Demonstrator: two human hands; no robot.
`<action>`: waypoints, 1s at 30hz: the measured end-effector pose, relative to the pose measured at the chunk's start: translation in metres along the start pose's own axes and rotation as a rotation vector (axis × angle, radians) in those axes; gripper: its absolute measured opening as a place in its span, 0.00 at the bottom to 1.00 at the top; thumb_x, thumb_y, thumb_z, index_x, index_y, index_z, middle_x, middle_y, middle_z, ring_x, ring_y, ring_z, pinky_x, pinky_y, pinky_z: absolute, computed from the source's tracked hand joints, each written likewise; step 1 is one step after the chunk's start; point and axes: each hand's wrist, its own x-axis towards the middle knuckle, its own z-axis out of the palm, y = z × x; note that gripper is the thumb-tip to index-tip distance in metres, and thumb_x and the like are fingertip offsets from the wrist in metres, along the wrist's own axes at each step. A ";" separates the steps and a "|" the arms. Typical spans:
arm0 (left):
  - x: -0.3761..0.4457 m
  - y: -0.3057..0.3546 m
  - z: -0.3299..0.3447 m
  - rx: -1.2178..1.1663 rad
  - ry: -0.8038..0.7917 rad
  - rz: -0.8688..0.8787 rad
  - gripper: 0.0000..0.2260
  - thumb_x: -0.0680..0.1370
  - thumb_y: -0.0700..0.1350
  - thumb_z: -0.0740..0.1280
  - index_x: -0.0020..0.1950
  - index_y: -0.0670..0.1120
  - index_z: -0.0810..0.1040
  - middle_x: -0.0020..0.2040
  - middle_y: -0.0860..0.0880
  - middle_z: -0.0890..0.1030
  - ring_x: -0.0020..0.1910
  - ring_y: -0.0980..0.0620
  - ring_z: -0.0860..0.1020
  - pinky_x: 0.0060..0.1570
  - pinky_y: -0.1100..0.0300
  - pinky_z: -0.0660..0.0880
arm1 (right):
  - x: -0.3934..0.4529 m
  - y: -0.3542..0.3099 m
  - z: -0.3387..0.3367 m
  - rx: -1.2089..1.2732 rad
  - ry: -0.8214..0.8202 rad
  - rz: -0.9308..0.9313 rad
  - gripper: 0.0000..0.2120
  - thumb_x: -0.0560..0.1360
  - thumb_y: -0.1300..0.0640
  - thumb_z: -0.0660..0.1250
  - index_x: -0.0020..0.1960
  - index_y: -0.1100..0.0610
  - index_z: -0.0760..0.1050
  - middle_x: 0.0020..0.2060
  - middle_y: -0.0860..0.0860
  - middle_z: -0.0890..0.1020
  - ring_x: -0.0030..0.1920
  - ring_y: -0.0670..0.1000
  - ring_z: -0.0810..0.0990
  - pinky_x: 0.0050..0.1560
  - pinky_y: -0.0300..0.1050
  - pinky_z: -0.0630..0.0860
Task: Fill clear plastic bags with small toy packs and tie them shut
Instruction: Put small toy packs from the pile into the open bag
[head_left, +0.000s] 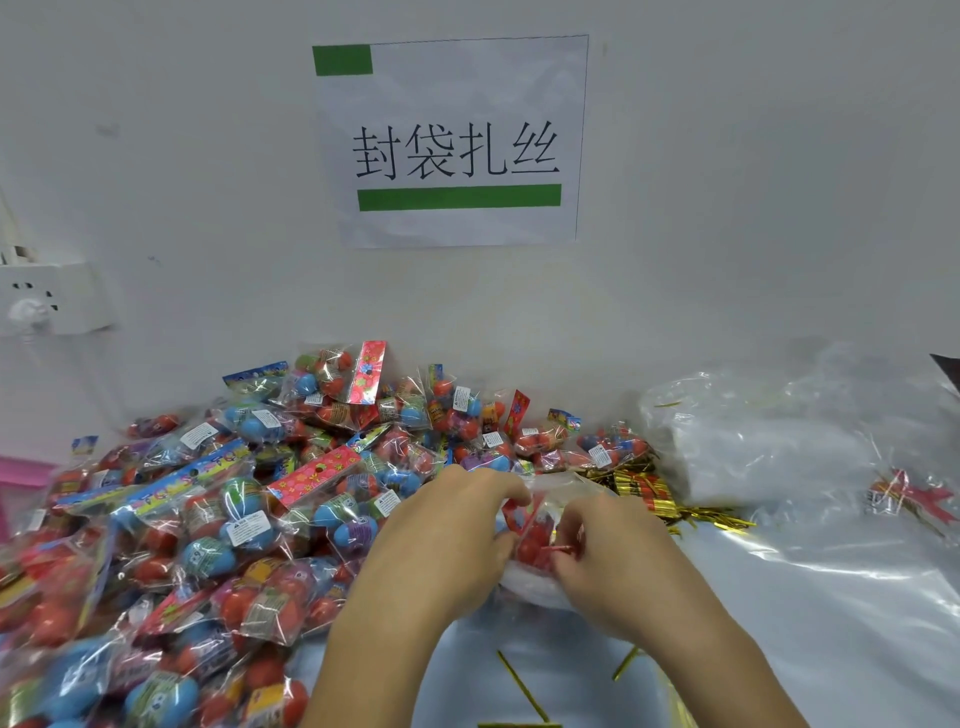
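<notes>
Closing a filled clear bag (535, 525) of red toys.
Left hand (457, 525) grips its neck; right hand (608, 551) pinches the bag top: gather tightly before tying.

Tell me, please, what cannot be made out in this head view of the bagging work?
- Head view: the clear bag is largely covered by the left hand and right hand; its contents cannot be counted.
- Toy packs at lower left are motion-blurred and cut by the edge.
- Their label print is too small to read.
</notes>
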 end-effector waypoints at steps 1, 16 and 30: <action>0.000 0.000 0.000 -0.001 0.008 -0.008 0.15 0.81 0.51 0.65 0.65 0.64 0.72 0.45 0.56 0.70 0.44 0.52 0.73 0.44 0.57 0.73 | 0.001 0.002 -0.002 0.016 0.014 -0.005 0.05 0.74 0.52 0.67 0.41 0.51 0.77 0.38 0.46 0.78 0.40 0.48 0.77 0.40 0.46 0.78; 0.001 0.004 -0.001 0.080 0.074 -0.085 0.17 0.79 0.38 0.64 0.55 0.59 0.84 0.57 0.52 0.82 0.47 0.48 0.81 0.47 0.53 0.80 | 0.002 0.008 -0.027 0.127 0.063 -0.116 0.15 0.78 0.58 0.66 0.33 0.53 0.78 0.31 0.47 0.80 0.34 0.43 0.78 0.36 0.38 0.73; 0.004 0.026 0.017 0.032 0.199 -0.138 0.09 0.81 0.54 0.63 0.50 0.51 0.80 0.51 0.53 0.67 0.59 0.50 0.71 0.48 0.55 0.72 | -0.008 -0.002 -0.039 0.123 -0.086 -0.086 0.15 0.76 0.63 0.60 0.46 0.54 0.85 0.36 0.48 0.83 0.36 0.45 0.81 0.39 0.41 0.80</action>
